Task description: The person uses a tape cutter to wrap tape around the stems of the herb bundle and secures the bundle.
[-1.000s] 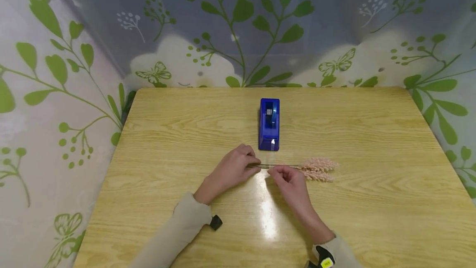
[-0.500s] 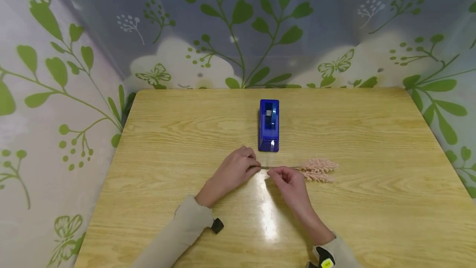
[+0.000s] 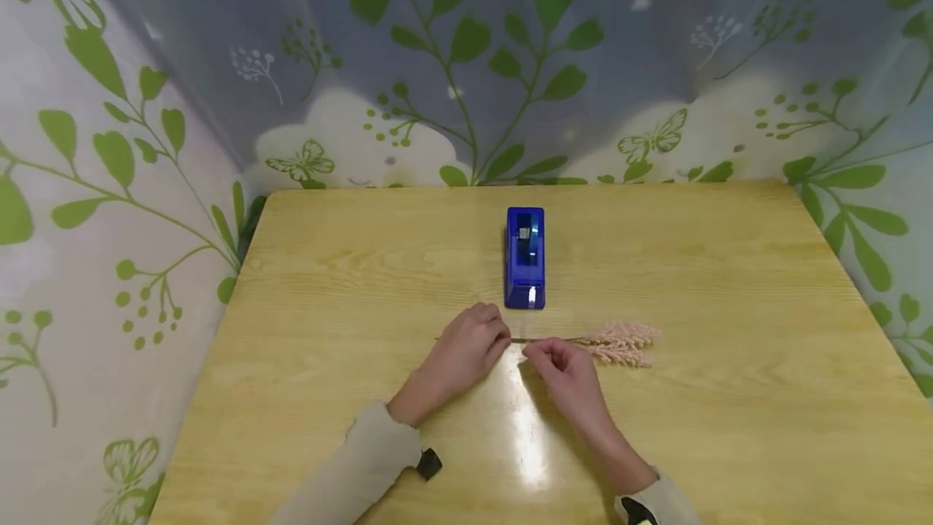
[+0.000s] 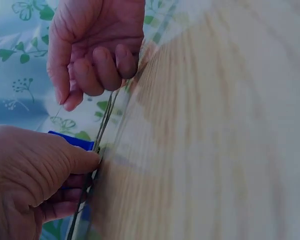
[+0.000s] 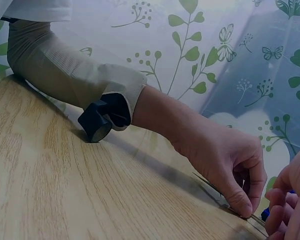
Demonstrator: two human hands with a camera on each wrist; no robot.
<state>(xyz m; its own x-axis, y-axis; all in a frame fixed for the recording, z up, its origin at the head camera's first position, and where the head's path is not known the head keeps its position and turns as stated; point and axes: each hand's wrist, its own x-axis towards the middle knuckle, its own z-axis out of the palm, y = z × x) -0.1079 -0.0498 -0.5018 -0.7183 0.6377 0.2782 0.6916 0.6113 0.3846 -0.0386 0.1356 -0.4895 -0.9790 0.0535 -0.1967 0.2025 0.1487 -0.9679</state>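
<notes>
A bunch of thin dried stems with pale pink fluffy heads (image 3: 619, 343) lies across the wooden table (image 3: 729, 395), heads to the right. My left hand (image 3: 466, 347) pinches the stems (image 4: 102, 130) near their bare left end, fingertips pressed to the wood. My right hand (image 3: 557, 363) pinches the same stems a little to the right, fingers curled over them. In the right wrist view the left hand (image 5: 235, 170) holds the stems against the table. A blue tape dispenser (image 3: 526, 258) stands just behind both hands.
Walls covered in a green leaf and butterfly pattern (image 3: 466, 63) close the table on the left, back and right. A black strap knob (image 5: 96, 124) sits at my left sleeve cuff.
Both hands keep their pinch on the stems. The head camera tilted a little, so everything sits slightly lower in view.
</notes>
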